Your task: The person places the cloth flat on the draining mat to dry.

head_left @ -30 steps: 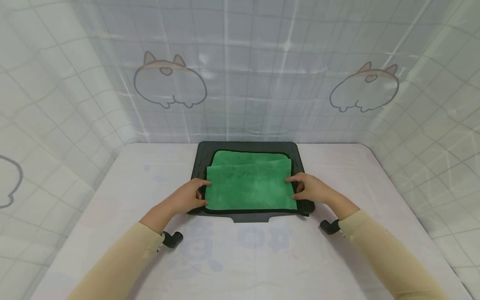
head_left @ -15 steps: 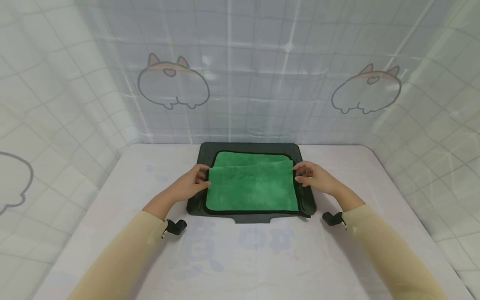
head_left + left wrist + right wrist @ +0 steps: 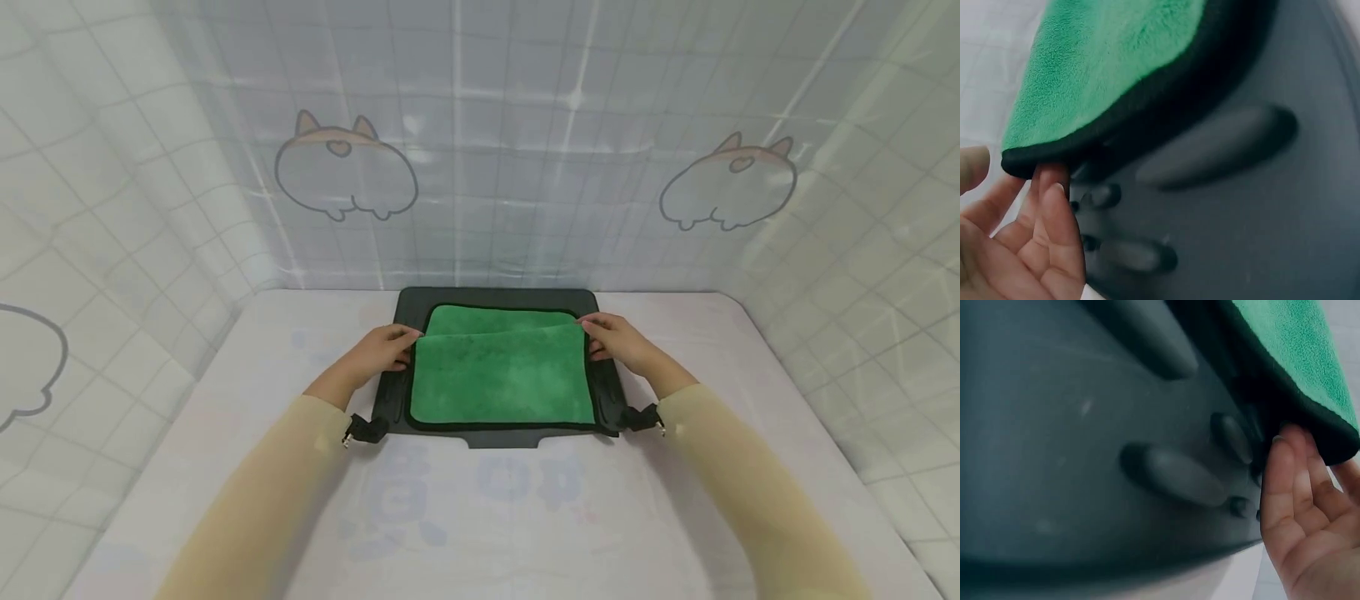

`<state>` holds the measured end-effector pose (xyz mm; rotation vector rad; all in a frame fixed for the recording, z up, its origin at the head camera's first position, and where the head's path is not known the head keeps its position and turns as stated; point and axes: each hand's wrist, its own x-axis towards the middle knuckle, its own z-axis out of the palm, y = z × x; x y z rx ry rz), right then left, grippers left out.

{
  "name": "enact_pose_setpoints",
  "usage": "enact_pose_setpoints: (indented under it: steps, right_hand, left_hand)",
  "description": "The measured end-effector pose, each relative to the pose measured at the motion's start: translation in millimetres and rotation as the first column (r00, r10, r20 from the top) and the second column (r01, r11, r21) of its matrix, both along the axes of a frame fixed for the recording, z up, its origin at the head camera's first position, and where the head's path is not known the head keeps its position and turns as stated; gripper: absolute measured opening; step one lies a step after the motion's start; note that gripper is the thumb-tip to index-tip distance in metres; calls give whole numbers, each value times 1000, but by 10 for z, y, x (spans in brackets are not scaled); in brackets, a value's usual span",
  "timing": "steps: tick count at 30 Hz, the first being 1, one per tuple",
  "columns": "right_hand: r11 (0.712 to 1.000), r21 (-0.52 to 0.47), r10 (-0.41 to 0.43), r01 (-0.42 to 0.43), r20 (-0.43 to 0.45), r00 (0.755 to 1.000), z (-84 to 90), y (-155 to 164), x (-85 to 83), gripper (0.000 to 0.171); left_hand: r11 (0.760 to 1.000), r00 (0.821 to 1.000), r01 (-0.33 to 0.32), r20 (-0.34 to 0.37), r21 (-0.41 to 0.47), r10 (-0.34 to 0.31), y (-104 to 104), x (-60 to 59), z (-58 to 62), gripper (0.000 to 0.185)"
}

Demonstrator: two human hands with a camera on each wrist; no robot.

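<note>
Carried farther back, the green cloth [image 3: 501, 375] corners stay pinched by left hand [image 3: 382, 351] and right hand [image 3: 617, 341].

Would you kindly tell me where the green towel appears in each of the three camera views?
Head: green towel at centre, lying folded on the black tray.
Left wrist: top left, its black-edged corner by the left hand.
Right wrist: top right, above the right hand.
Shared landmark: the black tray.

one green cloth [image 3: 498, 375], one black tray [image 3: 498, 297], two hands
</note>
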<state>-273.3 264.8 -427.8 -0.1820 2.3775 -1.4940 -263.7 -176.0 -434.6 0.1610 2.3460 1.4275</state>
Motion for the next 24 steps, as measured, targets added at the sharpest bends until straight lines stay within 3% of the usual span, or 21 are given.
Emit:
enact_pose_setpoints:
  steps: [4,9,18,21,24]
  right_hand:
    - [998,-22,-57,57,32,998,-16,-23,-33,45]
    - [996,4,-92,92,9,996,-12,-48,-47,43]
    - [994,92,-57,67,-107,993,6,-73,-45,35]
    - [992,110,-46,65,-171,984,20,-89,-43,34]
    - [992,103,-50,75,-226,973,32,-102,-39,34]
  left_hand:
    - [999,999,-29,32,43,28,57,-23,-39,46]
    - [998,999,-52,8,39,52,104,-29,-78,41]
    - [999,999,-26,-35,33,28,153,-35,-63,41]
    - [1000,992,-17,-122,-16,15,161,-31,-53,43]
    - [995,968,-37,-252,-95,11,170,-11,-47,43]
